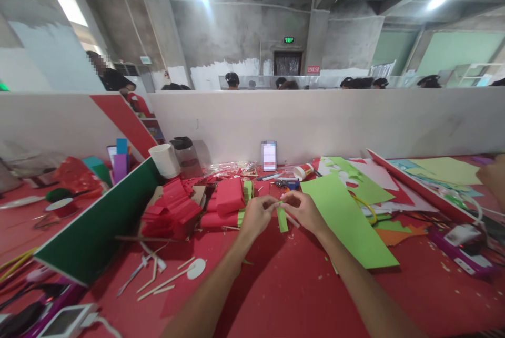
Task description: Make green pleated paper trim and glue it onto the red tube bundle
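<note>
Both my hands meet over the middle of the red table, fingertips close together. A narrow green paper strip point(282, 219) hangs down between them. My left hand point(257, 214) pinches the strip's upper end from the left. On the other side, my right hand point(303, 211) pinches at the same end, thumb and fingers pressed together. Just left of my left hand lie folded red paper pieces point(230, 196) with green paper at their edge. A large light green sheet point(347, 222) lies beside my right hand and forearm.
A phone point(269, 156) leans on the white partition point(315, 122). To the left stand a white cup point(164, 161), a dark-lidded bottle point(187, 157) and a green divider board point(102, 222). Thin wooden sticks point(165, 283) and a white disc point(196, 268) lie front left. At right is a purple power strip point(460, 254).
</note>
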`<action>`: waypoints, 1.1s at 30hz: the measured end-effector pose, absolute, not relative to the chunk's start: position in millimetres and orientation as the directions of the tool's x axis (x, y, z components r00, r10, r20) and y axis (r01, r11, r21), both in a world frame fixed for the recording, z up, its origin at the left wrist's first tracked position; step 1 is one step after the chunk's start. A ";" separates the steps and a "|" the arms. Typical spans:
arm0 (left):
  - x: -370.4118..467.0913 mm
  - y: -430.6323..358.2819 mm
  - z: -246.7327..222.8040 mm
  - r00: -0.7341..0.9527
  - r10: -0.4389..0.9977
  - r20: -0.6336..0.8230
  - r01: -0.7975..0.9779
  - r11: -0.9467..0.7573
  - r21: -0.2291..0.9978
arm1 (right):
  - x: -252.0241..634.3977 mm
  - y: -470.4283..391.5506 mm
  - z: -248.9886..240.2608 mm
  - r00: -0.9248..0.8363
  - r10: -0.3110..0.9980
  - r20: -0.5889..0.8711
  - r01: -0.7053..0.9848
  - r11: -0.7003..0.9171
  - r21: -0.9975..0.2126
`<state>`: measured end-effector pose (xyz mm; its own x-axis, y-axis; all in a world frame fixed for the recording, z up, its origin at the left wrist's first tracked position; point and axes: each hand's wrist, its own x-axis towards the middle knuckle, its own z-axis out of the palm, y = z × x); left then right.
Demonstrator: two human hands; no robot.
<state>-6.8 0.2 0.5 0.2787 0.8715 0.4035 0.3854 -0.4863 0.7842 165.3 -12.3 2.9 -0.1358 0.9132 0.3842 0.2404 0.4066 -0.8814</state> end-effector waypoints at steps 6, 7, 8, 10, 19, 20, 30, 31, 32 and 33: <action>-8.6 -2.6 4.7 0.287 0.873 0.394 0.423 -0.484 0.766 | 164.0 -16.0 6.1 -0.142 0.896 0.421 0.323 0.444 -0.836; -7.7 -3.6 5.3 0.283 0.876 0.391 0.425 -0.480 0.767 | 164.4 -16.0 6.5 -0.138 0.891 0.433 0.341 0.453 -0.824; -6.5 -4.7 5.8 0.277 0.878 0.389 0.423 -0.475 0.772 | 164.8 -15.8 6.7 -0.135 0.886 0.444 0.361 0.461 -0.811; -3.4 -6.4 6.0 0.278 0.880 0.386 0.402 -0.472 0.785 | 165.5 -14.8 5.9 -0.121 0.875 0.469 0.406 0.475 -0.781; -2.7 -4.1 7.5 0.272 0.871 0.409 0.353 -0.485 0.800 | 164.6 -10.4 -1.7 -0.158 0.882 0.443 0.330 0.470 -0.818; -3.3 -3.9 8.1 0.270 0.872 0.410 0.348 -0.485 0.802 | 164.2 -10.6 -1.7 -0.152 0.884 0.442 0.317 0.467 -0.825; -1.7 -2.2 7.6 0.315 0.867 0.386 0.226 -0.464 0.857 | 165.2 -15.3 7.8 -0.087 0.880 0.468 0.351 0.466 -0.812; -1.6 -1.0 6.6 0.320 0.871 0.373 0.210 -0.449 0.868 | 165.5 -15.1 8.1 -0.085 0.883 0.462 0.351 0.460 -0.816; -1.5 0.2 5.4 0.322 0.875 0.362 0.197 -0.436 0.878 | 165.9 -14.8 8.0 -0.086 0.888 0.451 0.346 0.451 -0.822; -1.4 1.4 4.3 0.319 0.879 0.355 0.188 -0.426 0.885 | 166.2 -14.3 7.8 -0.093 0.894 0.438 0.336 0.442 -0.832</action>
<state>-1.4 1.4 4.3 0.3186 0.8787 0.3554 0.1877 -0.4260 0.8850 166.2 -14.3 7.8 -0.0927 0.8943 0.4377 0.3357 0.4420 -0.8319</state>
